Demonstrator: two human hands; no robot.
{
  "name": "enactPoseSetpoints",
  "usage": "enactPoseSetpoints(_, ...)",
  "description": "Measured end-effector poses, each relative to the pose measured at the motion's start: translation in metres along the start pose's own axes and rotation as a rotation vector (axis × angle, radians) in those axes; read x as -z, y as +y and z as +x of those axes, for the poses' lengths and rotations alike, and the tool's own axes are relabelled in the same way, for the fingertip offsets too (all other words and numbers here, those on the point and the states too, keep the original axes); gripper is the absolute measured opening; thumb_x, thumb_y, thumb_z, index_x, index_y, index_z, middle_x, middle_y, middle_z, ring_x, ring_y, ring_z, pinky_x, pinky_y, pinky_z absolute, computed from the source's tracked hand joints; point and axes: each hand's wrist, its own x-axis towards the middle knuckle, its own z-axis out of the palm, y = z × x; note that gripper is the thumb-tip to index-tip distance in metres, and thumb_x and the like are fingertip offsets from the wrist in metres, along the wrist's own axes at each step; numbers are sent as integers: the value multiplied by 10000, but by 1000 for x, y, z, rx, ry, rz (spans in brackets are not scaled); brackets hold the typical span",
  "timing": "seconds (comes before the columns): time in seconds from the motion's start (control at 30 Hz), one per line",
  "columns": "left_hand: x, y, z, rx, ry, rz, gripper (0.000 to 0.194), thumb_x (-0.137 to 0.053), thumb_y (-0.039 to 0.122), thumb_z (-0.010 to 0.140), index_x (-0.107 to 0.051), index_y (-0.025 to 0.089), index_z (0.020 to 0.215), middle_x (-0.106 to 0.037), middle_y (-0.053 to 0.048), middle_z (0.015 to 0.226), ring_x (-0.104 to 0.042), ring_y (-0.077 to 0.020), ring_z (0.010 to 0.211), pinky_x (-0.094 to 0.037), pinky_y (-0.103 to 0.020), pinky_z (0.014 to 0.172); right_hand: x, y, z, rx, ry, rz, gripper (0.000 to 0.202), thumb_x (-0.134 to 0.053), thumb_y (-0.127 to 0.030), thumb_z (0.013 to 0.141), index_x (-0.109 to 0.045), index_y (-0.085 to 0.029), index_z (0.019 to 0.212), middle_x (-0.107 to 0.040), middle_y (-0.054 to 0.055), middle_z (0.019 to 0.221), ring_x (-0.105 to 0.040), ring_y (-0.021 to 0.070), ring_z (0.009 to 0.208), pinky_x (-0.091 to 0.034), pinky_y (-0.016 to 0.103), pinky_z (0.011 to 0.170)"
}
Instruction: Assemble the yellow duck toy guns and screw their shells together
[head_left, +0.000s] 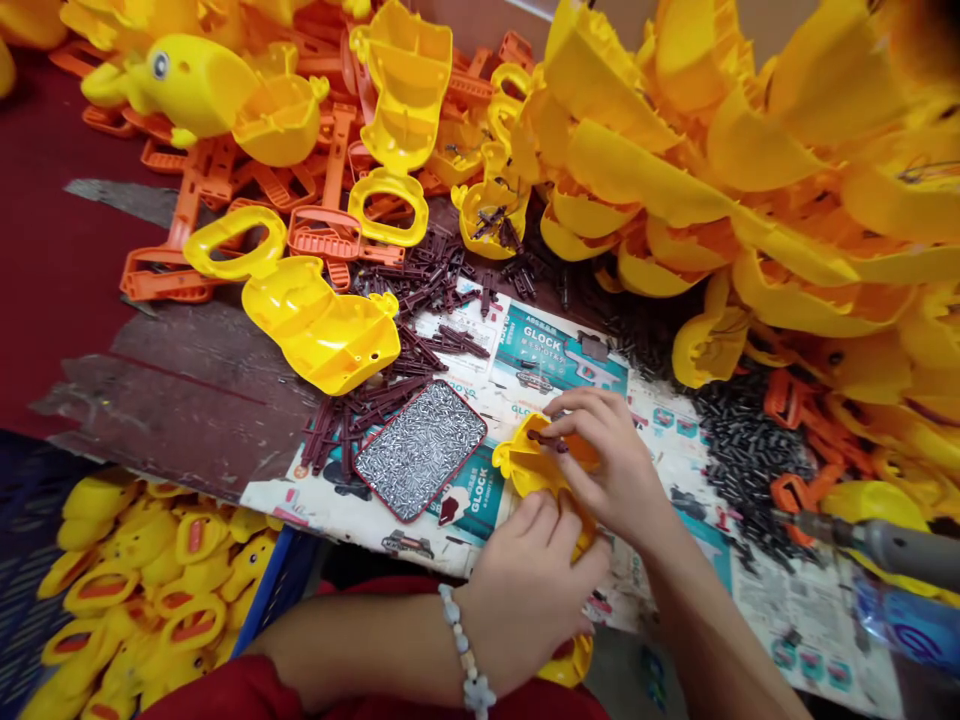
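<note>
My left hand (536, 590), with a beaded bracelet at the wrist, is closed around a yellow plastic duck shell half (525, 455) over the table's front edge. The shell's hollow side faces up. Above it my right hand (611, 455) pinches a small dark maroon plastic part (547, 440) at the shell's opening. Part of the shell is hidden behind my fingers. To the left lies a red-rimmed tray (480, 428) full of small silvery metal pieces. Behind the tray, more maroon plastic parts (427, 350) lie in a loose heap.
Stacked yellow shells (645, 180) fill the back right. Orange handle-like parts (337, 170) and an open yellow shell (330, 325) lie at the left. A pile of small dark pieces (750, 460) and a grey power screwdriver (900, 548) are at right. A blue crate (274, 580) holds yellow ducks.
</note>
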Motion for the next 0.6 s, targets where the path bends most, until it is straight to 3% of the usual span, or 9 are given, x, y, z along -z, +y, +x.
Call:
enactPoseSetpoints(0.07,0,0,-1,-8,6,9,705,-710,557,692,-474,149,1216,-571,-155,1191,-541,-293,1098,-352,-407,987,15,-5,15,31,-170,92,122,-531,-302,902,-563,-199,958,-553,46,1065,-501,232,1019,-397,374,899)
enactPoseSetpoints(0.13,0,0,-1,-19,-6,26,689,-692,554,714,-473,140,1218,-556,-176,1222,-527,-298,1120,-344,-409,991,21,-12,40,15,-220,147,167,-546,-295,900,-553,-198,1036,-581,37,1011,-551,192,927,-439,303,826)
enactPoseSetpoints(0.2,0,1,0,-24,-40,40,684,-667,557,737,-466,127,1231,-551,-195,1231,-522,-303,1124,-355,-414,974,11,-16,72,-89,-149,-60,40,-558,-199,866,-573,-174,893,-597,22,889,-562,169,805,-428,269,742)
enactPoseSetpoints(0.27,0,1,0,-21,-66,44,699,-663,567,734,-462,127,1239,-554,-196,1232,-523,-306,1122,-375,-415,952,-7,-13,102,-211,-226,-284,63,-634,-174,831,-578,-146,831,-588,27,816,-545,182,756,-385,265,673)
enactPoseSetpoints(0.37,-1,2,-1,-5,-54,42,752,-689,586,694,-454,136,1248,-559,-195,1238,-534,-310,1120,-396,-416,938,-27,-3,127,-236,-314,-317,194,-725,-111,734,-543,-123,667,-543,22,673,-520,173,672,-342,248,608)
enactPoseSetpoints(0.47,-2,3,-3,8,-34,46,767,-708,577,679,-451,136,1253,-549,-211,1253,-541,-321,1126,-399,-424,937,-13,3,111,-250,-250,-305,172,-686,-96,771,-524,-126,720,-550,18,727,-526,156,691,-363,238,606)
enactPoseSetpoints(0.53,-3,4,-4,12,-36,40,749,-708,561,691,-450,137,1253,-540,-215,1266,-539,-322,1132,-389,-431,948,12,0,82,-240,-132,-213,122,-645,-148,820,-522,-142,820,-559,10,788,-542,140,702,-408,225,611)
enactPoseSetpoints(0.6,-4,4,-4,14,-35,27,732,-708,550,699,-452,136,1245,-530,-217,1279,-534,-320,1138,-378,-435,960,36,-4,48,-152,83,77,100,-640,-214,832,-560,-171,875,-558,2,768,-539,138,648,-422,228,557)
